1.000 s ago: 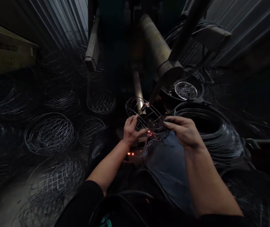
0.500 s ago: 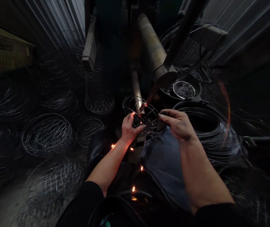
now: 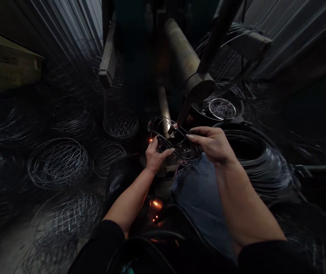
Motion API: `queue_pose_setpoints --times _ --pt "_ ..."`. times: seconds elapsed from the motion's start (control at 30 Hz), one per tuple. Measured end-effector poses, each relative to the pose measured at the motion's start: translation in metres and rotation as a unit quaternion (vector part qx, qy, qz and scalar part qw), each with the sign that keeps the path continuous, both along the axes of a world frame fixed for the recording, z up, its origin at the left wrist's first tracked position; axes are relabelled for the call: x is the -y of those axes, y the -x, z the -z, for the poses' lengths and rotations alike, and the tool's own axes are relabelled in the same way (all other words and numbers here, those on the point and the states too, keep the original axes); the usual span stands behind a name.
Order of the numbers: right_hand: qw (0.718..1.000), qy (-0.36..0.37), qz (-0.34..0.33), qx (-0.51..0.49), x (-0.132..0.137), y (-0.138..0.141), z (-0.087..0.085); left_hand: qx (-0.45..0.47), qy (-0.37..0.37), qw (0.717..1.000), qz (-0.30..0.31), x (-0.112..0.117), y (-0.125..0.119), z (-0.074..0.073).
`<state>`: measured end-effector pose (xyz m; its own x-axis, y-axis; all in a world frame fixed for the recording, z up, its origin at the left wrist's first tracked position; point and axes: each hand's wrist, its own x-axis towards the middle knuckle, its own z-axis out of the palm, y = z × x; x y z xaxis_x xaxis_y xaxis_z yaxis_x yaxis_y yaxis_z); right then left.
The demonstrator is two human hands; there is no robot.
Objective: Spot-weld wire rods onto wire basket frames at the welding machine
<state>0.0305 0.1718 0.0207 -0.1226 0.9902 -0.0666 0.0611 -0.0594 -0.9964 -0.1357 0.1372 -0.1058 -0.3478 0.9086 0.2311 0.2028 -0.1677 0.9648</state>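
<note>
A round wire basket frame (image 3: 168,133) is held between both hands at the middle of the head view. My left hand (image 3: 155,154) grips its near left rim. My right hand (image 3: 212,144) pinches its right rim with fingers stretched leftward. A dark pointed welding electrode (image 3: 184,110) comes down from a thick angled metal arm (image 3: 187,64) and touches the frame's top wires. Orange sparks glow below the frame near my lap.
Finished wire baskets (image 3: 58,161) lie piled on the floor to the left. A large coil of wire (image 3: 265,163) sits to the right, with a tub holding a wire ring (image 3: 221,108) behind it. Corrugated metal walls stand on both sides.
The frame has been turned and shifted slightly under the electrode. My right hand moved up and left along the rim. Sparks that flew by my left hand now glow lower down.
</note>
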Motion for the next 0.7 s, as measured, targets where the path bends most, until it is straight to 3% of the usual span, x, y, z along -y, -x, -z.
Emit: queue_pose_setpoints --times 0.23,0.53,0.7 --pt "1.000 0.004 0.003 -0.002 -0.010 0.008 0.000 0.038 0.022 0.999 -0.014 -0.001 -0.002 -0.003" --pt "0.998 0.017 -0.059 0.016 0.018 -0.033 0.006 0.053 0.032 0.998 0.003 0.006 -0.003 -0.004" --pt "1.000 -0.007 -0.023 0.012 0.013 -0.018 0.003 0.098 0.044 0.994 0.005 0.006 -0.002 -0.011"
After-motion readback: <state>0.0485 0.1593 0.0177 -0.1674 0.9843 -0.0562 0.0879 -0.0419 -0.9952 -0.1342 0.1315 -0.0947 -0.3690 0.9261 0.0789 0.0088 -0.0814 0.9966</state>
